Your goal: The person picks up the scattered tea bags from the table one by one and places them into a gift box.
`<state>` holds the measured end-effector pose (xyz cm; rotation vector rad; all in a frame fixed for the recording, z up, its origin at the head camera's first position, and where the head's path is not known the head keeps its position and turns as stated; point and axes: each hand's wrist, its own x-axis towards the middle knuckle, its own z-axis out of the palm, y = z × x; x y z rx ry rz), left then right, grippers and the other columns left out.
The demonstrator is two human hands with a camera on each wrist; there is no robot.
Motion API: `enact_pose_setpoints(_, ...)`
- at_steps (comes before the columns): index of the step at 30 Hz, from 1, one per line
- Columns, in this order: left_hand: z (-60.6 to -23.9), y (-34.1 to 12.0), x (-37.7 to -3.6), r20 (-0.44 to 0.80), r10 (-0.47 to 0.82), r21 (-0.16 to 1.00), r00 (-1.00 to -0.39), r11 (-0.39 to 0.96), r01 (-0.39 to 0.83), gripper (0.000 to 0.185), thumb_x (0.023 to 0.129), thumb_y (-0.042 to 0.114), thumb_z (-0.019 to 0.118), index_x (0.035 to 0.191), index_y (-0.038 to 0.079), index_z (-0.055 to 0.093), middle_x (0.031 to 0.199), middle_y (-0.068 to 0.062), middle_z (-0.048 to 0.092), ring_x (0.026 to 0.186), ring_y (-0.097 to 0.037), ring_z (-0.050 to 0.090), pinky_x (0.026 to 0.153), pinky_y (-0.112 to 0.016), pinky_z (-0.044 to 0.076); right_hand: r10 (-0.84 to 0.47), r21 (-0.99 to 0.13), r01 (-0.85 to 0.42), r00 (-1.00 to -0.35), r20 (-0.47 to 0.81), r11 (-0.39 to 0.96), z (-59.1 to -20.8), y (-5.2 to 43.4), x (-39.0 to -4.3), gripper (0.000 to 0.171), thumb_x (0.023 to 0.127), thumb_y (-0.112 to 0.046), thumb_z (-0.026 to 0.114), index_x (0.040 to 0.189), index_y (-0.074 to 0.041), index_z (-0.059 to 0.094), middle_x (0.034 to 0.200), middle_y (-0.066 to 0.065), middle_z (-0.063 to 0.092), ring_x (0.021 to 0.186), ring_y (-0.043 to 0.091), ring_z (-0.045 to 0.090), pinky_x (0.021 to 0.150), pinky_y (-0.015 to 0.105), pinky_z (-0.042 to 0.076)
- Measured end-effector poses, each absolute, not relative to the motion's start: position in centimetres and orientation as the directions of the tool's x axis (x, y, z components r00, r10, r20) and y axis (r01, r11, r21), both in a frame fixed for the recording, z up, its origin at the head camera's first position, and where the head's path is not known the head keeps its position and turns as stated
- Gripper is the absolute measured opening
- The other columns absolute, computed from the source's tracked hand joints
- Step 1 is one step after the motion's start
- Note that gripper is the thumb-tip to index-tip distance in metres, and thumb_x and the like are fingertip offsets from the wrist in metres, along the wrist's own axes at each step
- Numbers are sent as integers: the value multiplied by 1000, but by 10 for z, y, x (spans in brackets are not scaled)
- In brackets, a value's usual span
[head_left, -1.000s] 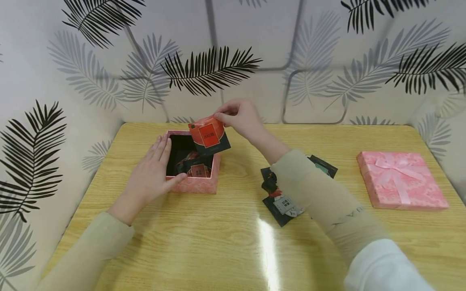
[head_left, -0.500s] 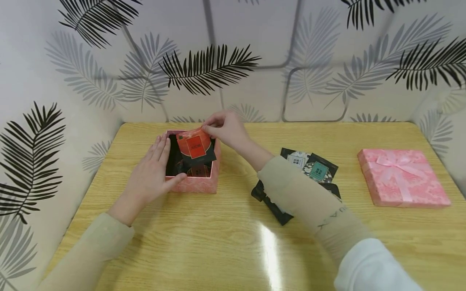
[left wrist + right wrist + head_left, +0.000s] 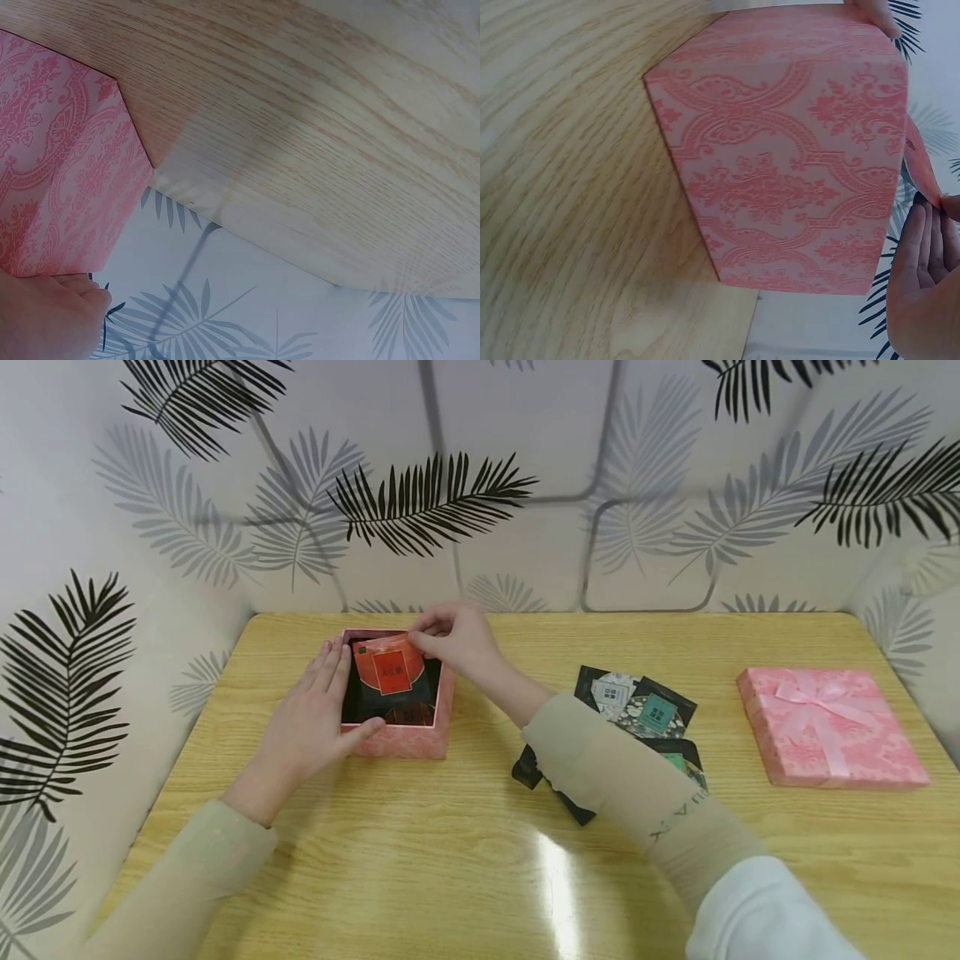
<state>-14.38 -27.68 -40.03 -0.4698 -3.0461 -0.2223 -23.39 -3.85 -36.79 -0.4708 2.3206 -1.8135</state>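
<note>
now our right hand [image 3: 457, 643] pinches the red packet [image 3: 390, 670] by its top corner, low inside the pink box [image 3: 405, 739] near the bench's [image 3: 420, 860] far left corner. our left hand [image 3: 311, 727] rests flat against the box's left wall, fingers straight. we judge the packet could snag on the rim and buckle. leaf-patterned walls [image 3: 187, 527] enclose the wood-grain bench; a pink lid [image 3: 828, 731] lies near its right edge.

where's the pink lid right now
In the head view the lid lies flat at the table's far right edge, bow up, right of the loose sachets and well away from the open box.
</note>
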Motion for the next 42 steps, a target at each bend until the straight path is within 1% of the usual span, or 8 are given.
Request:
enact_pose_setpoints(6,-401,-277,-144,73,301,127,-951,943,308,112,101,74,48,167,-9,10,176,-27,14,166,-43,12,134,-55,21,-427,-898,-286,-895,127,333,-374,-38,-233,9,98,-7,73,100,-2,80,99,13,77,82,17,69,73,18,55)
enact_pose_setpoints(10,-401,-277,-144,78,304,119,-949,943,312,112,101,76,46,166,-9,12,176,-27,15,165,-43,13,134,-55,22,-505,-843,-376,-850,148,385,-373,-36,-232,9,98,-8,74,101,-3,81,101,12,79,87,21,71,78,22,57)
enact_pose_setpoints(16,-402,-277,-144,86,309,118,-947,941,317,111,102,73,49,167,-9,12,176,-27,15,166,-42,13,133,-55,23,-611,-717,-487,-784,107,499,-369,-37,-232,11,100,-11,73,106,-9,83,106,7,81,90,19,71,84,27,60)
enact_pose_setpoints(23,-401,-276,-143,78,302,120,-950,943,310,110,102,73,50,166,-9,13,176,-27,16,165,-42,14,133,-56,23,-677,-637,-565,-730,90,525,-370,-43,-232,13,102,-13,73,109,-9,83,108,6,82,97,19,72,90,29,61)
enact_pose_setpoints(27,-400,-276,-143,75,301,124,-951,943,309,111,101,73,50,166,-9,13,175,-28,16,165,-43,14,133,-56,23,-694,-582,-601,-715,87,547,-371,-46,-232,13,102,-11,72,109,-9,83,108,6,82,99,19,74,93,30,61)
enact_pose_setpoints(33,-402,-277,-144,79,303,121,-950,943,311,114,100,78,44,167,-8,12,175,-28,16,165,-43,14,133,-56,23,-690,-501,-626,-720,75,598,-372,-50,-231,13,103,-15,72,108,-11,83,109,4,82,100,19,74,95,32,61)
enact_pose_setpoints(38,-403,-278,-144,86,306,121,-948,941,315,115,100,81,41,167,-8,12,176,-27,16,165,-42,14,133,-56,23,-695,-429,-651,-715,71,626,-373,-52,-230,15,103,-17,73,112,-12,83,111,3,82,104,19,75,99,33,60)
enact_pose_setpoints(42,-404,-278,-143,89,308,122,-947,941,317,115,99,82,40,167,-7,12,176,-27,15,166,-42,14,133,-56,23,-692,-419,-652,-718,76,632,-375,-52,-230,18,102,-16,73,117,-10,81,117,4,81,108,20,75,101,33,60)
